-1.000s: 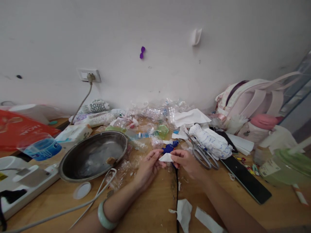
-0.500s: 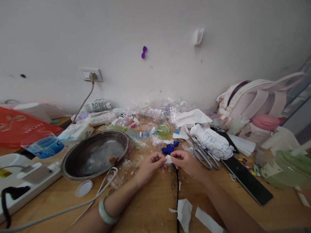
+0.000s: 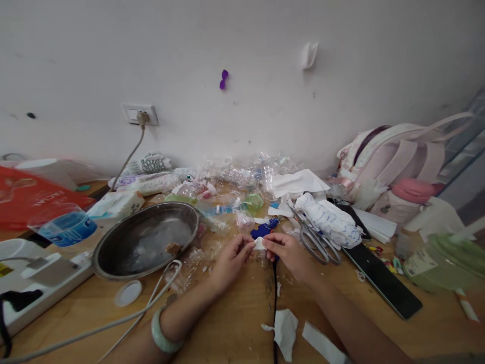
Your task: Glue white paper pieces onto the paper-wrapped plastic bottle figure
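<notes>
Between my two hands is a small white piece of paper point(image 3: 259, 244), pinched from both sides. My left hand point(image 3: 235, 258) closes thumb and fingers on its left edge; a pale green bangle point(image 3: 162, 334) circles that wrist. My right hand point(image 3: 285, 253) pinches the right edge. Just behind the fingertips lies a dark blue tool point(image 3: 264, 229), partly hidden by my hands, with a black cord point(image 3: 275, 303) running toward me. Torn white paper scraps point(image 3: 285, 331) lie on the wooden table below the hands.
A metal basin point(image 3: 146, 242) with a brown lump stands at the left, near a white power strip point(image 3: 49, 288) and cable. On the right are grey-handled scissors point(image 3: 314, 245), a dark phone point(image 3: 386, 283), a green container point(image 3: 435, 263) and a pink backpack point(image 3: 397, 156). Clear plastic clutter point(image 3: 242, 174) lines the wall.
Both hands stay pinched on the white paper, with only slight finger movement; its visible part looks a little flatter. The whole view has shifted slightly.
</notes>
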`<state>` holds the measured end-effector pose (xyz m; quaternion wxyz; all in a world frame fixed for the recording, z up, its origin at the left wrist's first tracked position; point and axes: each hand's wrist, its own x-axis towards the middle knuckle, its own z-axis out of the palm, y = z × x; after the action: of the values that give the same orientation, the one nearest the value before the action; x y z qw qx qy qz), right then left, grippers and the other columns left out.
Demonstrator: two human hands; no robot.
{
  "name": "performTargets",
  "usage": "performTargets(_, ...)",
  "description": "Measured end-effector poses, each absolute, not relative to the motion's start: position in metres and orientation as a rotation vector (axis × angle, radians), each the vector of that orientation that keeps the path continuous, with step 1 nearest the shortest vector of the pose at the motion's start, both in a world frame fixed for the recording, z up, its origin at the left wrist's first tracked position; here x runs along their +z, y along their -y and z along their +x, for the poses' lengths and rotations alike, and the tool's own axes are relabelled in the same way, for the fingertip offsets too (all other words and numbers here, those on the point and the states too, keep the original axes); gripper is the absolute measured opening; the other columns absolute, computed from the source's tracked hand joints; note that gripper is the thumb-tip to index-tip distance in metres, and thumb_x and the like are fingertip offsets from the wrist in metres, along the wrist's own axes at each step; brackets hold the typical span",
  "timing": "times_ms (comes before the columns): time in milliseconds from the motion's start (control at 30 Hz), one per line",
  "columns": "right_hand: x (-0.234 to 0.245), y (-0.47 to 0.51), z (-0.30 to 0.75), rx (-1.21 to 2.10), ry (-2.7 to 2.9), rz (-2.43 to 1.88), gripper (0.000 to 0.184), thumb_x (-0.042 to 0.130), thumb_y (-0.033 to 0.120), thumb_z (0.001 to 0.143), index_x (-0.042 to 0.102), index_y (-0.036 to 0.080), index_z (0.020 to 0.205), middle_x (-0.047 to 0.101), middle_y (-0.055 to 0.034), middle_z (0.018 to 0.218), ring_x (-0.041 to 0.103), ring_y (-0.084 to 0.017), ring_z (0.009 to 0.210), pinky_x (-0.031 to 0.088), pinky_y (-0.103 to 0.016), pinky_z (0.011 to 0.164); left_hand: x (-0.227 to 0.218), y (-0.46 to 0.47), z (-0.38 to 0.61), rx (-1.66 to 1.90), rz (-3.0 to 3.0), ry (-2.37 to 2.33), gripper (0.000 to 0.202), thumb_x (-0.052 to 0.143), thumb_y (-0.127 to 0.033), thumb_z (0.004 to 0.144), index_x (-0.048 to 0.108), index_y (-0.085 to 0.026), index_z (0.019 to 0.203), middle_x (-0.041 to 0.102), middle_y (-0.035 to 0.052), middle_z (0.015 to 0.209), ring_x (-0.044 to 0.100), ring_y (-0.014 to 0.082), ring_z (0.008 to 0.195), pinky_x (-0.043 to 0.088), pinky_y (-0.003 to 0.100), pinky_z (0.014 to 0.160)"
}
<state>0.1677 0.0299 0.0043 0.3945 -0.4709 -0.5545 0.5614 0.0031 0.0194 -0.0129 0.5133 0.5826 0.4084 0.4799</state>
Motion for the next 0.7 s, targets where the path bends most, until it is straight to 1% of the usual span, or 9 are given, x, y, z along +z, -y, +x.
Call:
performTargets(100,0.005,-0.029,0.165,1.505,1.260,-1.137,0.034,0.071,0.045,0.063,0.067,0.014,0.076,0.056,0.0024,0.053,0.047,-0.009,0.049,0.037,-0.022,0.048,-0.009,-0.016,0.004,1.171,1.418,-0.951,0.029,0.056,-0.046,0.077,0.056,-0.017,0.079,0.053,-0.0020,0.064,0.049,0.0115,0.058,0.040,0.024,0.057)
performTargets(233,0.011,-0.027,0.164,1.615,1.118,-1.110,0.037,0.077,0.044,0.054,0.067,0.014,0.073,0.055,0.0032,0.050,0.046,-0.007,0.047,0.036,-0.021,0.046,-0.007,-0.013,0.004,1.206,1.418,-0.902,0.026,0.058,-0.041,0.076,0.060,-0.017,0.087,0.061,0.0015,0.072,0.055,0.0136,0.064,0.045,0.026,0.064)
performTargets(367,0.013,-0.026,0.165,1.691,1.021,-1.084,0.036,0.079,0.041,0.052,0.066,0.014,0.071,0.055,0.0033,0.051,0.047,-0.007,0.046,0.037,-0.020,0.045,-0.009,-0.013,0.001,1.261,1.428,-0.962,0.024,0.060,-0.035,0.075,0.064,-0.019,0.092,0.066,0.0028,0.074,0.059,0.0152,0.065,0.047,0.028,0.068)
performTargets(567,0.009,-0.027,0.165,1.902,0.875,-1.016,0.028,0.079,0.029,0.055,0.062,0.013,0.069,0.056,0.0035,0.053,0.050,-0.006,0.046,0.039,-0.017,0.044,-0.007,-0.017,-0.007,1.344,1.624,-1.093,0.013,0.061,-0.029,0.075,0.070,-0.022,0.081,0.067,0.0022,0.067,0.060,0.0163,0.063,0.045,0.027,0.069)
performTargets(700,0.011,-0.026,0.165,2.017,0.840,-1.013,0.022,0.076,0.023,0.058,0.058,0.014,0.068,0.059,0.0027,0.055,0.053,-0.005,0.045,0.041,-0.015,0.044,-0.005,-0.018,-0.010,1.284,1.756,-1.123,0.014,0.057,-0.030,0.078,0.068,-0.022,0.076,0.064,0.0011,0.062,0.056,0.0148,0.059,0.042,0.025,0.064)
